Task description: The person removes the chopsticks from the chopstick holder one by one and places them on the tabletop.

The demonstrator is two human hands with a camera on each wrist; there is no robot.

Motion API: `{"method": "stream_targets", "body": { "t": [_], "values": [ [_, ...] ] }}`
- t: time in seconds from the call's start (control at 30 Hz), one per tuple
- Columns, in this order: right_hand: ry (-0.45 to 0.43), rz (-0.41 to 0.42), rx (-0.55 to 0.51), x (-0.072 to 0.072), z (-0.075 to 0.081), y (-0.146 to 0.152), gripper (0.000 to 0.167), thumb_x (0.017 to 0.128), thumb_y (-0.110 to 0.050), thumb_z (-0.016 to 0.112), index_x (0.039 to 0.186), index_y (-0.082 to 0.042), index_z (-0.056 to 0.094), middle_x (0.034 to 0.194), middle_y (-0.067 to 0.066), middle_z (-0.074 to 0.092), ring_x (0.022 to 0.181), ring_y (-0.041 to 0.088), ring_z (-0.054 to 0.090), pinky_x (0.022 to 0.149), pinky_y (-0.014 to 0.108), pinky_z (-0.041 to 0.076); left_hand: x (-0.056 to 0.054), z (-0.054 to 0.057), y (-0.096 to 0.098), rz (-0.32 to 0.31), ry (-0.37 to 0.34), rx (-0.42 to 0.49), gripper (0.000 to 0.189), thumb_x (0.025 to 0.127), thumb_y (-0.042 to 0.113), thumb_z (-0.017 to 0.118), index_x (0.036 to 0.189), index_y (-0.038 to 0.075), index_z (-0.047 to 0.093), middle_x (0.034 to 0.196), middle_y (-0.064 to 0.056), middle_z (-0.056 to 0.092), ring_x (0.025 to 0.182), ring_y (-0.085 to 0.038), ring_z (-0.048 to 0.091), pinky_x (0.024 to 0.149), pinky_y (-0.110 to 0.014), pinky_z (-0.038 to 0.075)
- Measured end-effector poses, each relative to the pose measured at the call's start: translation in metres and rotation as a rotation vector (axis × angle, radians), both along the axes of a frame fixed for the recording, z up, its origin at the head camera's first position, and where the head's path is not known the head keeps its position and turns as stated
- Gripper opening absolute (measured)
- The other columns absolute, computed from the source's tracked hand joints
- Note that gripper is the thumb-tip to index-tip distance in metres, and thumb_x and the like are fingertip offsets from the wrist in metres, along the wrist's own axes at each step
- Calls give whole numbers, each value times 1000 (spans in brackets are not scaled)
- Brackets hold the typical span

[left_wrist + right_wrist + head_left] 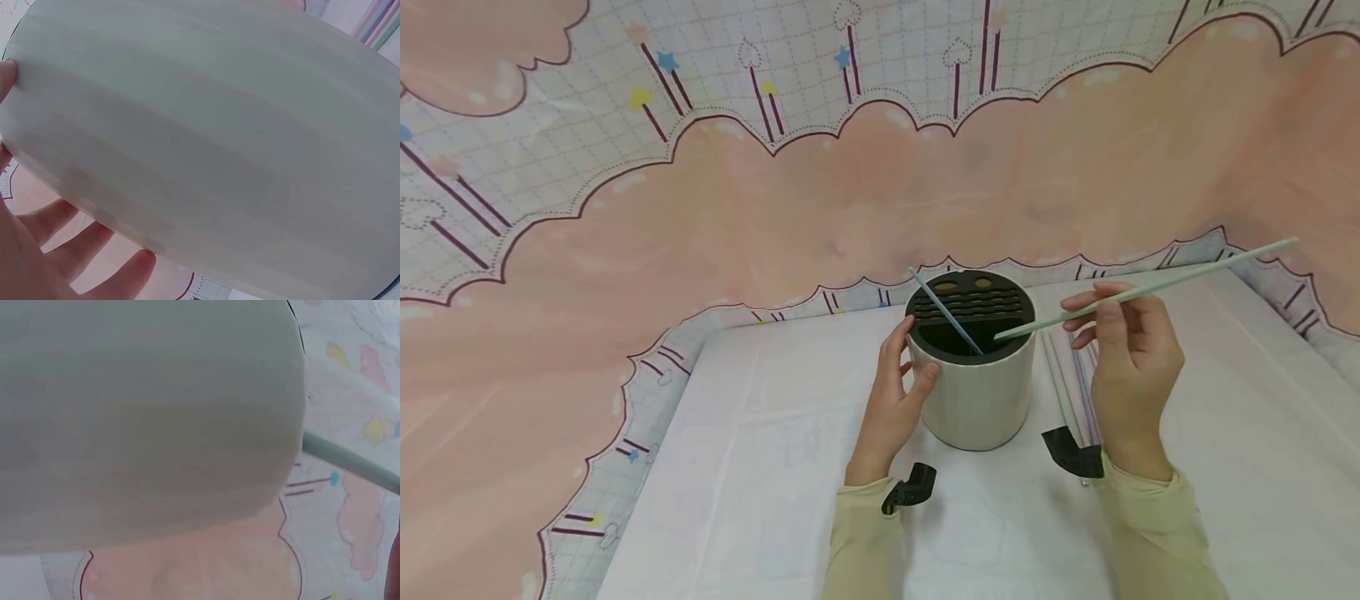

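A cream-coloured cylindrical holder (pixel 976 408) with a dark slotted top (pixel 973 298) stands on the white table. My left hand (pixel 891 408) grips its left side, thumb in front and fingers behind; in the left wrist view, fingertips (pixel 134 269) touch its wall. With thumb and fingers, my right hand (pixel 1131 367) pinches a long pale green straw (pixel 1206 268). That straw's lower end is over the holder's large front opening, and its other end points up to the right. A blue straw (pixel 943 311) leans in the same opening. In the right wrist view, the holder hides part of the green straw (pixel 350 464).
Several pastel straws (pixel 1060 379) lie on the white table (pixel 760 467) right of the holder, partly behind my right hand. Behind and left of the table hangs a patterned pink-and-white cloth (pixel 820 208). Each wrist wears a black mount (pixel 917 486).
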State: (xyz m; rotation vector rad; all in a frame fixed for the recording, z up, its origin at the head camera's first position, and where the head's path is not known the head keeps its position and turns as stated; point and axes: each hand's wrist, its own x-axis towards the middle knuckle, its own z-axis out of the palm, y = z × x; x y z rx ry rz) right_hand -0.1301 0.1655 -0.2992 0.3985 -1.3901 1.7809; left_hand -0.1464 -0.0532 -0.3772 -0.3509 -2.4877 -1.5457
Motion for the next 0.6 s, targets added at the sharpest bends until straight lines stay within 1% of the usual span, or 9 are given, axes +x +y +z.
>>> {"method": "stream_targets", "body": {
  "t": [0.03, 0.17, 0.27, 0.33, 0.43, 0.5, 0.6],
  "values": [
    [11, 9, -42, -2, -1, 3, 18, 87, 4, 50, 101, 15, 53, 80, 24, 62, 58, 20, 59, 50, 20, 47, 0, 0, 0, 0, 0, 1, 60, 87, 49, 48, 138, 44, 15, 142, 21, 16, 129, -8, 22, 97, -41, 34],
    [36, -9, -156, -9, -5, 15, 19, 88, 0, 51, 100, 15, 51, 78, 27, 61, 54, 23, 59, 48, 23, 48, 0, 0, 0, 0, -3, 2, 60, 87, 49, 48, 138, 45, 15, 142, 21, 16, 129, -8, 22, 97, -40, 34],
    [54, -15, -249, -13, -7, 23, 20, 88, -1, 52, 100, 15, 50, 75, 30, 59, 50, 25, 57, 45, 26, 48, -1, 0, 0, -1, -4, -2, 60, 87, 49, 47, 138, 45, 15, 142, 20, 15, 129, -8, 21, 97, -40, 34],
    [68, -2, -325, -15, -7, 27, 20, 88, -1, 52, 99, 16, 49, 72, 31, 57, 46, 26, 54, 43, 28, 47, -1, 0, 0, -2, -4, -5, 60, 87, 50, 47, 138, 45, 15, 142, 20, 15, 129, -8, 21, 97, -41, 34],
    [75, 22, -416, -17, -6, 32, 22, 88, -1, 53, 99, 17, 48, 67, 30, 53, 45, 26, 50, 40, 28, 45, -1, 0, 0, -3, -3, -4, 60, 87, 50, 47, 138, 45, 15, 142, 20, 16, 129, -8, 21, 97, -41, 34],
    [65, 22, -434, -18, -6, 34, 23, 87, -2, 54, 98, 18, 47, 64, 27, 52, 47, 26, 49, 38, 27, 43, -2, 0, -1, -6, 2, -3, 60, 87, 50, 47, 138, 44, 15, 142, 20, 16, 129, -8, 21, 97, -41, 34],
    [42, 24, -423, -20, -8, 37, 23, 88, -2, 53, 98, 18, 49, 60, 23, 50, 45, 24, 47, 36, 24, 40, -2, 0, -1, -11, 7, 1, 60, 87, 50, 47, 138, 44, 16, 143, 19, 16, 129, -9, 22, 97, -42, 34]
  ]
}}
